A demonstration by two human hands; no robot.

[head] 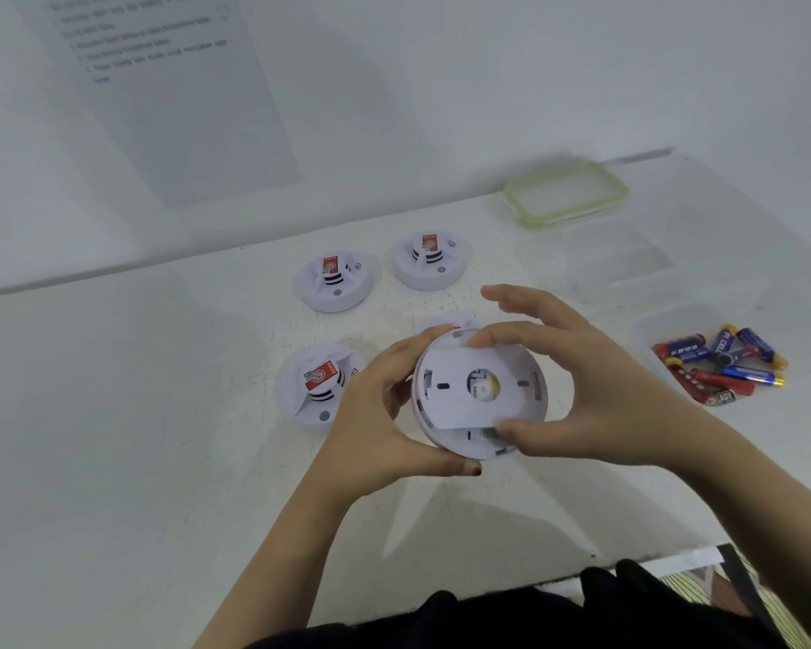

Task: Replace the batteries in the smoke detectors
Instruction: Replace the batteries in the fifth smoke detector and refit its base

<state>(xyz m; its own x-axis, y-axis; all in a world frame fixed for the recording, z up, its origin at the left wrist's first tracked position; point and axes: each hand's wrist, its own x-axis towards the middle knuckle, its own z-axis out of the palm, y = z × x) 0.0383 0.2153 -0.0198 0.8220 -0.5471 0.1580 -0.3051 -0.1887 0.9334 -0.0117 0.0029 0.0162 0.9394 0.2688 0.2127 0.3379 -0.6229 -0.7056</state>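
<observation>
Smoke detector (pixel 481 395) held above worktop (pixel 160 414), back facing up; left hand (pixel 385 414) cups rim, right hand (pixel 567 395) fingers pinch back plate; cover not yet off; three detectors, loose batteries (pixel 722 365) wait

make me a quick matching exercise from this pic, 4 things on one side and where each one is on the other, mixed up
Things:
1. held smoke detector
2. batteries
3. green-rimmed lid
4. printed sheet

Places:
A. taped on the wall
B. far edge of the table, by the wall
C. between the left hand and right hand
D. loose pile at the right of the table

Pairs: 1-C, 2-D, 3-B, 4-A
</observation>
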